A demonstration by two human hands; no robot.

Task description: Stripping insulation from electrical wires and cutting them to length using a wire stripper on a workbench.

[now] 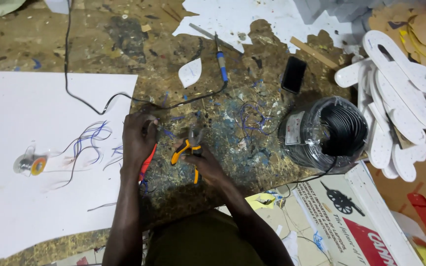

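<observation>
Gripping orange-handled pliers [187, 148], the right hand [204, 162] is closed around the handles, jaws pointing away from the body. The left hand [138, 138], just beside it, pinches a thin wire [166, 132] between curled fingers. A white sheet [35, 197] carrying cut wires [87, 140] and a solder spool [30, 165] lies left of the left hand. A black cable coil [329, 133] sits right of the right hand; a soldering iron [221, 64] lies beyond both.

Both forearms reach forward, left hand [138, 138] and right hand [200, 160] curled closed.
</observation>
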